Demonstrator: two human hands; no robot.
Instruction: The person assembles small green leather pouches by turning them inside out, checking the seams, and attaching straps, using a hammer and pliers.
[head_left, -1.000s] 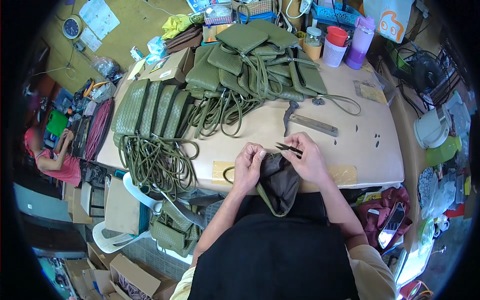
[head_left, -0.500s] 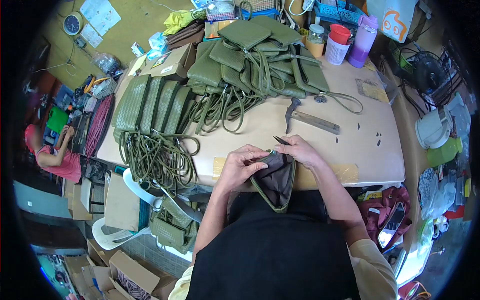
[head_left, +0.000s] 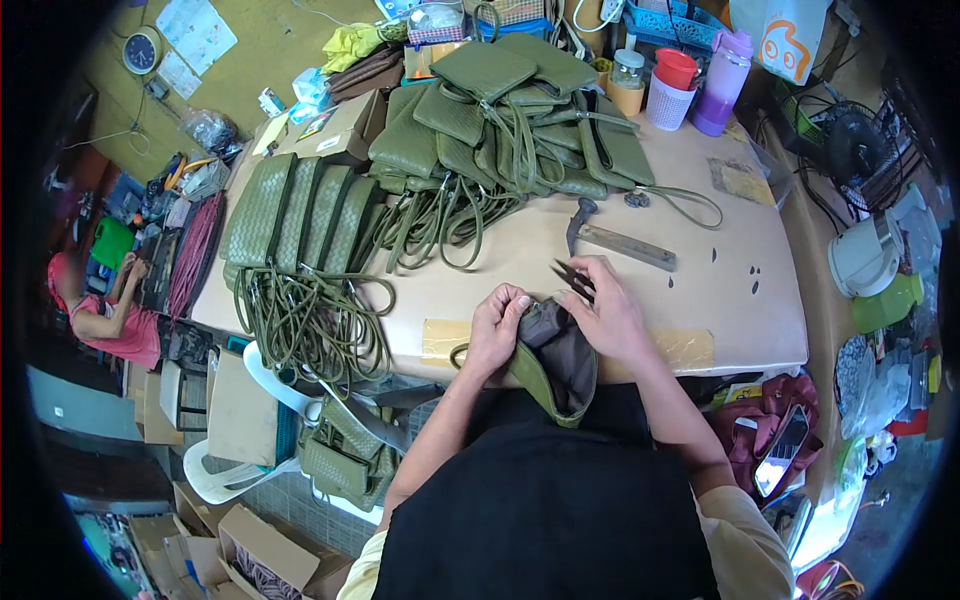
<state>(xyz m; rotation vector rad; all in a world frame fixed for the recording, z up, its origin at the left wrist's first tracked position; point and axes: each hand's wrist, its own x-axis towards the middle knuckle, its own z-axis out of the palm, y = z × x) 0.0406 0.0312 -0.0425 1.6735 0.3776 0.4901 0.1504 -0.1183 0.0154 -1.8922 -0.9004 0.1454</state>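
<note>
An olive-green pouch [head_left: 532,378] with a dark grey lining hangs with its mouth gaping at the table's front edge. My left hand [head_left: 497,328] pinches its upper left edge between thumb and fingers. A short loop of green strap [head_left: 457,355] shows beside that wrist. On the pouch's other side, my right hand [head_left: 612,312] is closed around a dark tool with two pointed tips [head_left: 575,278], which point up and left. My right thumb lies against the pouch's upper edge. Just beyond the tool lies a hammer [head_left: 625,246] with a wooden handle.
Green pouches [head_left: 455,115] are heaped at the back, with more woven ones [head_left: 262,215] and tangled straps [head_left: 315,325] at left. A purple bottle [head_left: 722,85] and a red-lidded cup [head_left: 670,95] stand back right. A person in pink [head_left: 125,325] is at far left.
My left hand has shifted its pinch along the pouch's edge. My right hand has turned, showing the tool's two tips apart. The pouch has swung slightly right and its mouth faces me more.
</note>
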